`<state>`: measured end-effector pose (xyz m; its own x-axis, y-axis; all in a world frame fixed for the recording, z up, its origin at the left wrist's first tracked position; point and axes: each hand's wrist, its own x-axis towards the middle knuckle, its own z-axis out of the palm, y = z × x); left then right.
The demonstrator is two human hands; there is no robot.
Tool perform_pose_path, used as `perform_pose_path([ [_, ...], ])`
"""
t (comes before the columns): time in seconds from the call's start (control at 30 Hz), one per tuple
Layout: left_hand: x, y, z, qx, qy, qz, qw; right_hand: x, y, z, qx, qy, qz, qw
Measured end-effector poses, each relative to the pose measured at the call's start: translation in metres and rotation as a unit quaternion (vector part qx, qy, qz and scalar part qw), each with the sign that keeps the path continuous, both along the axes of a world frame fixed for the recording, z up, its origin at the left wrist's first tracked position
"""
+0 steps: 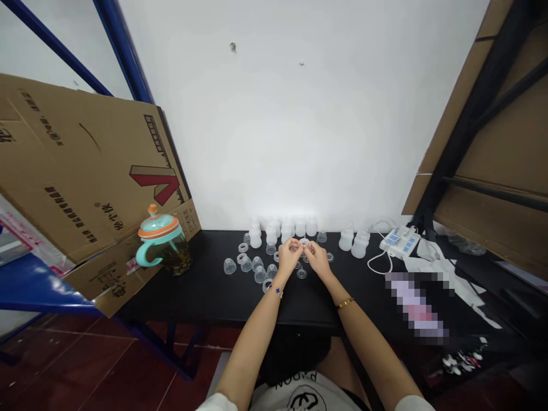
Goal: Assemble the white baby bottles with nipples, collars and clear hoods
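Observation:
My left hand (289, 255) and my right hand (317, 257) meet over the middle of a black table (205, 291). Their fingers pinch together on a small clear plastic ring (304, 244) held between them. Several small clear plastic cups (259, 275) and rings (242, 248) lie scattered on the table just left of and under my hands. A row of translucent white bottles (282, 228) stands along the wall behind my hands, and two more bottles (353, 240) stand to the right.
A tilted cardboard box (85, 182) fills the left, with a teal-lidded glass jug (161, 242) beside it. A white power strip (400, 241) with cables lies at the right, near white papers (445, 274). Dark shelving (483, 131) rises at the far right.

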<state>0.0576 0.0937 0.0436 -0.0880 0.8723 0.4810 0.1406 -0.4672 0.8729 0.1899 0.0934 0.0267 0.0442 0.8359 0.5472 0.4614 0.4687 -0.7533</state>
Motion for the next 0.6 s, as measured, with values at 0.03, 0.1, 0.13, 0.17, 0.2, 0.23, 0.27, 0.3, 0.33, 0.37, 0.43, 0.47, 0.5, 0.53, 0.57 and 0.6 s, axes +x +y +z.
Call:
perform_pose_path([
  [0.03,0.0001,0.0001,-0.0005,0.002,0.002,-0.002,1.000,0.0001,-0.0004,-0.0001,-0.002,0.003,0.001,1.000],
  [0.1,0.0002,0.0008,-0.0018,0.009,0.007,-0.005,1.000,0.0002,-0.0013,-0.0001,-0.001,0.007,0.000,1.000],
  [0.13,0.0002,0.0014,-0.0028,0.012,0.009,-0.006,1.000,0.0002,-0.0016,-0.0002,0.003,0.007,-0.001,1.000],
  [0.17,0.0001,0.0022,-0.0038,0.014,0.009,-0.006,1.000,0.0003,-0.0016,-0.0004,0.006,0.007,-0.001,1.000],
  [0.2,0.0000,0.0031,-0.0049,0.015,0.008,-0.003,1.000,0.0003,-0.0015,-0.0006,0.008,0.006,0.000,1.000],
  [0.23,-0.0003,0.0040,-0.0060,0.014,0.007,0.001,1.000,0.0003,-0.0012,-0.0010,0.006,0.007,0.005,1.000],
  [0.27,-0.0006,0.0049,-0.0069,0.013,0.004,0.005,1.000,0.0003,-0.0008,-0.0013,0.001,0.009,0.011,1.000],
  [0.3,-0.0009,0.0057,-0.0077,0.010,0.002,0.010,1.000,0.0002,-0.0003,-0.0017,-0.005,0.011,0.019,1.000],
  [0.33,-0.0012,0.0063,-0.0081,0.008,-0.001,0.014,1.000,0.0003,0.0001,-0.0020,-0.010,0.014,0.025,1.000],
  [0.37,-0.0014,0.0066,-0.0083,0.006,-0.002,0.017,1.000,0.0003,0.0006,-0.0022,-0.014,0.017,0.031,0.999],
  [0.43,-0.0016,0.0064,-0.0079,0.010,0.001,0.018,1.000,0.0006,0.0012,-0.0025,-0.018,0.023,0.037,0.999],
  [0.47,-0.0016,0.0060,-0.0075,0.015,0.003,0.016,1.000,0.0007,0.0014,-0.0025,-0.020,0.026,0.039,0.999],
  [0.5,-0.0015,0.0055,-0.0070,0.020,0.006,0.015,1.000,0.0009,0.0015,-0.0026,-0.021,0.030,0.040,0.999],
  [0.53,-0.0014,0.0049,-0.0066,0.023,0.007,0.013,1.000,0.0011,0.0015,-0.0026,-0.021,0.032,0.042,0.998],
  [0.57,-0.0013,0.0043,-0.0062,0.024,0.007,0.011,1.000,0.0012,0.0015,-0.0027,-0.021,0.034,0.044,0.998],
  [0.6,-0.0013,0.0038,-0.0060,0.023,0.005,0.009,1.000,0.0013,0.0014,-0.0027,-0.021,0.035,0.045,0.998],
])
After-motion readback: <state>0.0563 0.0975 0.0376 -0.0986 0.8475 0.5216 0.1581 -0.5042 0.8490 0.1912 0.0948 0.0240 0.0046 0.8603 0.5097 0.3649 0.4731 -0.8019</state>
